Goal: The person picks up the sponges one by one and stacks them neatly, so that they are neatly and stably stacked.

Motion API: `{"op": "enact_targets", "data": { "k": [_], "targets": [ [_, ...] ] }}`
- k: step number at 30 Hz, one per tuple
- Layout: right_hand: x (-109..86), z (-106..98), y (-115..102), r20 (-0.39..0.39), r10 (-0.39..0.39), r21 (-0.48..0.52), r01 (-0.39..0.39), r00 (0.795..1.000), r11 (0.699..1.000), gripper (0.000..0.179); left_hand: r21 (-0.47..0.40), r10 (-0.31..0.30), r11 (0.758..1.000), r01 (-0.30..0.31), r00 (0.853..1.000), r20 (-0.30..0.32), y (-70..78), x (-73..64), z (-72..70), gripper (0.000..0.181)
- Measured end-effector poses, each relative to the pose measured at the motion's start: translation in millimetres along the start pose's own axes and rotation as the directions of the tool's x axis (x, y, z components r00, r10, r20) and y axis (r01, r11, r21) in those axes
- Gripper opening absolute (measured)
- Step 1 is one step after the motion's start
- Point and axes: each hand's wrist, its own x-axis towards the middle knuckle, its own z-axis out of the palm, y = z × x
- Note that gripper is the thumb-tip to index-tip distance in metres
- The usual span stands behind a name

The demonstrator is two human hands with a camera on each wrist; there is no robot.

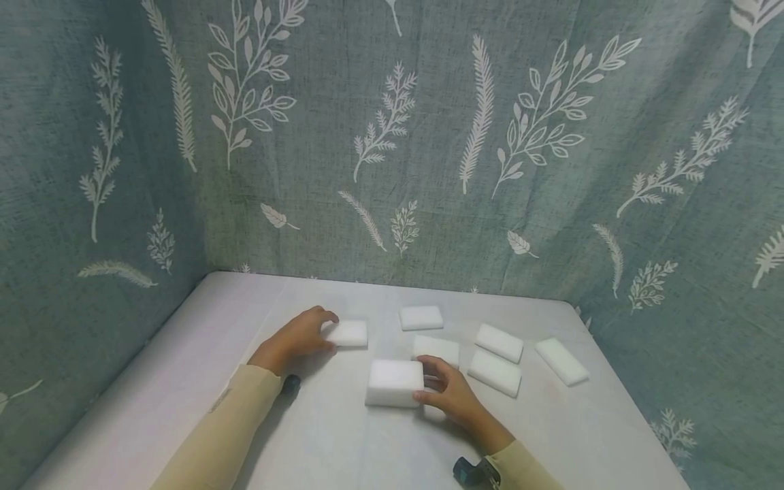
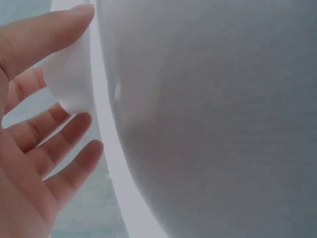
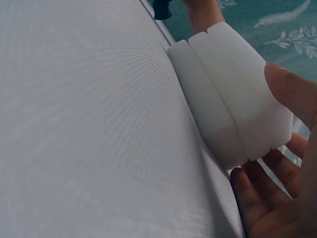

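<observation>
My left hand (image 1: 300, 338) holds the left end of a white sponge block (image 1: 352, 333) that lies flat on the table. In the left wrist view the thumb is on one side of this block (image 2: 74, 79) and some fingers are on the other. Closer to me stands a stack of white sponge blocks (image 1: 395, 384), its layers showing as seams in the right wrist view. My right hand (image 1: 452, 391) grips the right end of that stack, thumb on the near side and fingers behind. Just behind the stack lies another white block (image 1: 437, 347), partly hidden.
One white block (image 1: 421, 318) lies toward the back of the white table (image 1: 318, 442). To the right are two neighbouring blocks (image 1: 499, 342) and a slanted single one (image 1: 561, 361). Green leaf-patterned cloth (image 1: 380, 204) hangs behind and at both sides.
</observation>
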Motion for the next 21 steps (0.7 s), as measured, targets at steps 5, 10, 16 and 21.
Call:
{"op": "enact_targets", "data": {
  "k": [5, 10, 16, 21],
  "targets": [
    [-1.0, 0.8, -3.4, -0.008, -0.005, -0.002, 0.005, 1.000, 1.000, 0.069, -0.012, 0.009, 1.000, -0.009, 1.000, -0.004, 3.4, -4.2, -1.4, 0.056],
    [-4.3, 1.4, -19.6, -0.004, 0.006, 0.002, -0.006, 1.000, 1.000, 0.068, -0.036, 0.029, 0.999, -0.029, 1.000, -0.007, 10.0, -10.9, -4.7, 0.056],
    [-2.9, 1.8, -15.4, -0.013, 0.014, -0.001, -0.014, 1.000, 1.000, 0.069, -0.050, 0.061, 0.997, -0.062, 0.998, -0.025, 19.7, -20.1, -10.1, 0.057],
    [-1.3, 1.2, -5.1, -0.016, 0.011, -0.002, -0.011, 1.000, 1.000, 0.070, -0.060, 0.082, 0.995, -0.084, 0.996, -0.042, 28.4, -29.8, -17.0, 0.058]
  ]
}}
